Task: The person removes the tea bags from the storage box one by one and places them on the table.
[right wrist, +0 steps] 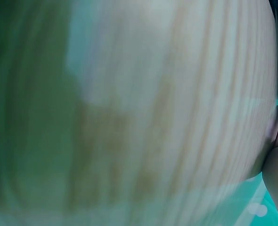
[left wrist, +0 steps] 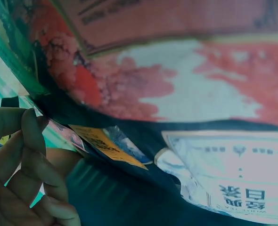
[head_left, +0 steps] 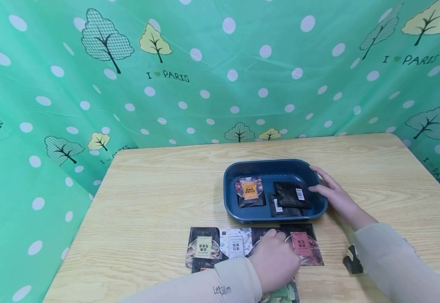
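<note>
My right hand (head_left: 337, 200) holds the right end of a dark blue tray (head_left: 229, 212), thumb over the rim. Inside the tray are a tea sachet with an orange label (head_left: 250, 191) and black sachets (head_left: 292, 195) overlapping at the right. In front of the tray, my left hand (head_left: 274, 261) has its fingers curled over a dark tea sachet (head_left: 258, 234), mostly hidden beneath it. In the left wrist view, thumb and fingertips (left wrist: 30, 117) meet in a pinch. That sachet lies between a white tea sachet (head_left: 235, 240) and one with a red label (head_left: 303, 244).
A sachet with a pale green label (head_left: 203, 248) ends the row at the left. Nearer, a dark sachet (head_left: 201, 264) and a green one (head_left: 290, 292) are partly covered by my left arm. A green patterned curtain (head_left: 205, 92) hangs behind the wooden table (head_left: 148, 202).
</note>
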{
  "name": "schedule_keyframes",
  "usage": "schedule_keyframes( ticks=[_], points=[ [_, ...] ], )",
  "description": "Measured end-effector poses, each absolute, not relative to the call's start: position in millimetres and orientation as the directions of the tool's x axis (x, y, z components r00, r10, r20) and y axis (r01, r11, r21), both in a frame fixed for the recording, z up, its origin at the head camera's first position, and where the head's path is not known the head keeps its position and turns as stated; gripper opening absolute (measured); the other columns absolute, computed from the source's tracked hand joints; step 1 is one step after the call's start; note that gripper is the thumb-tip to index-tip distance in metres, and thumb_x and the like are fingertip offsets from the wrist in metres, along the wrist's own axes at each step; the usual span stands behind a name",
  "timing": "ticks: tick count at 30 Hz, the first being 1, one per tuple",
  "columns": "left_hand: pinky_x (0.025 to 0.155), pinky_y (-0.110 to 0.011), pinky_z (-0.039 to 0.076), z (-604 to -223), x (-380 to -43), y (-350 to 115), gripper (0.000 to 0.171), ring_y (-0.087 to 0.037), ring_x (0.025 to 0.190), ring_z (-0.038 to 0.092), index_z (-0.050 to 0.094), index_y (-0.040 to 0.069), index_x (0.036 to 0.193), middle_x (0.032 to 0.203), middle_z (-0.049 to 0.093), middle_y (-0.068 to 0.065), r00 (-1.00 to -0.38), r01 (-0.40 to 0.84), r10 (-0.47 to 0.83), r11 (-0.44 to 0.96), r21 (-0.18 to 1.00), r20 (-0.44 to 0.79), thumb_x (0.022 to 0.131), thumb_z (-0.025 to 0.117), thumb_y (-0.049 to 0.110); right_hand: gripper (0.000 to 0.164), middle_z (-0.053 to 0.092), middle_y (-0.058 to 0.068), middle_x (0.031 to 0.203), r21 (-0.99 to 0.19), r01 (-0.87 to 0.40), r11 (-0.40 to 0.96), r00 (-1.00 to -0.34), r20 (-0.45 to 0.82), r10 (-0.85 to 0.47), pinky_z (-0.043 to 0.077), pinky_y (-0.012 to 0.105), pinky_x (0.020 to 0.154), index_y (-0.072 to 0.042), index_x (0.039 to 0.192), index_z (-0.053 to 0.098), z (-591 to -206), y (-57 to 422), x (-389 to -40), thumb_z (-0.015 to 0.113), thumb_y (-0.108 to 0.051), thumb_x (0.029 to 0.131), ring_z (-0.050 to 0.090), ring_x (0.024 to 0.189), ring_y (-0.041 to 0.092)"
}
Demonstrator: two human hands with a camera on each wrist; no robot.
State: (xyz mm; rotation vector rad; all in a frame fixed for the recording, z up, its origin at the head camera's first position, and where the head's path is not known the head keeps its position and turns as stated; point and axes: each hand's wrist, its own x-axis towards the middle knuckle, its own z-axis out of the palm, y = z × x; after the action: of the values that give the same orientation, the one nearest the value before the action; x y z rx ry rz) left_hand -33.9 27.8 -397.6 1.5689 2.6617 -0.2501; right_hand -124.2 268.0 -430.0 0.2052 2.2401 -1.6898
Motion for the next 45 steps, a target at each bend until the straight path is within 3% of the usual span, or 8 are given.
schedule_keyframes(
  ticks=[7,12,17,23,29,32,36,45],
  points=[
    [0.061,-0.019,0.033,-392,-41,26,0.019,-0.004,0.069,0.051,0.074,0.035,0.079,0.077,0.069,0.017,-0.452,0.892,0.890,0.451,-0.032,-0.057,0.093,0.063,0.040,0.075,-0.002,0.019,0.166,-0.906,0.305,0.293,-0.937,-0.341,-0.080,0.012,0.070,0.114,-0.037,0.159,0.009,-429,268,-124,0.054,-0.030,0.100,0.008,0.148,0.051],
    [0.056,-0.014,0.031,-385,-47,23,0.019,-0.001,0.072,0.058,0.076,0.033,0.091,0.087,0.073,0.017,-0.437,0.899,0.893,0.437,0.020,0.105,0.096,0.059,0.039,0.074,-0.001,0.019,0.166,-0.902,0.305,0.304,-0.936,-0.343,-0.077,0.011,0.070,0.114,-0.038,0.159,0.009,-428,268,-123,0.054,-0.032,0.101,0.009,0.149,0.050],
    [0.064,-0.013,0.042,-374,-56,21,0.020,0.000,0.078,0.064,0.076,0.030,0.098,0.086,0.072,0.017,-0.434,0.899,0.872,0.436,0.044,0.228,0.098,0.058,0.039,0.074,0.000,0.021,0.166,-0.900,0.311,0.304,-0.934,-0.349,-0.078,0.012,0.070,0.114,-0.037,0.159,0.008,-429,268,-124,0.053,-0.033,0.101,0.010,0.148,0.051],
    [0.079,-0.015,0.050,-359,-78,15,0.024,0.000,0.085,0.066,0.075,0.026,0.105,0.095,0.074,0.014,-0.507,0.862,0.827,0.489,0.132,0.244,0.100,0.056,0.039,0.074,0.002,0.023,0.165,-0.903,0.315,0.293,-0.932,-0.352,-0.084,0.014,0.068,0.115,-0.037,0.159,0.007,-430,269,-124,0.053,-0.033,0.101,0.010,0.148,0.051],
    [0.083,-0.020,0.051,-354,-103,5,0.028,-0.008,0.093,0.066,0.073,0.021,0.113,0.106,0.074,0.007,-0.639,0.769,0.743,0.613,0.181,0.200,0.100,0.057,0.040,0.073,0.000,0.023,0.165,-0.900,0.312,0.304,-0.933,-0.350,-0.080,0.014,0.070,0.114,-0.037,0.159,0.007,-429,268,-123,0.053,-0.034,0.101,0.010,0.148,0.053],
    [0.084,-0.024,0.053,-357,-117,-1,0.031,-0.011,0.095,0.066,0.071,0.019,0.117,0.110,0.073,0.005,-0.705,0.710,0.692,0.691,0.139,0.155,0.099,0.057,0.041,0.074,-0.003,0.023,0.165,-0.898,0.312,0.311,-0.934,-0.350,-0.074,0.013,0.072,0.113,-0.036,0.159,0.007,-430,267,-124,0.053,-0.033,0.101,0.009,0.147,0.054],
    [0.080,-0.029,0.054,-368,-134,-10,0.030,-0.015,0.090,0.064,0.072,0.016,0.112,0.105,0.074,0.002,-0.763,0.640,0.637,0.769,-0.013,0.112,0.096,0.063,0.040,0.074,-0.002,0.022,0.165,-0.898,0.308,0.314,-0.935,-0.346,-0.074,0.012,0.072,0.113,-0.035,0.159,0.007,-431,268,-124,0.053,-0.033,0.101,0.009,0.147,0.054],
    [0.070,-0.029,0.052,-387,-154,-16,0.022,-0.015,0.080,0.059,0.073,0.015,0.110,0.096,0.074,0.000,-0.788,0.596,0.614,0.778,-0.202,0.042,0.096,0.064,0.028,0.074,-0.003,0.021,0.165,-0.897,0.308,0.317,-0.935,-0.347,-0.072,0.011,0.072,0.113,-0.036,0.159,0.008,-430,269,-124,0.053,-0.034,0.101,0.008,0.148,0.052]
  ],
)
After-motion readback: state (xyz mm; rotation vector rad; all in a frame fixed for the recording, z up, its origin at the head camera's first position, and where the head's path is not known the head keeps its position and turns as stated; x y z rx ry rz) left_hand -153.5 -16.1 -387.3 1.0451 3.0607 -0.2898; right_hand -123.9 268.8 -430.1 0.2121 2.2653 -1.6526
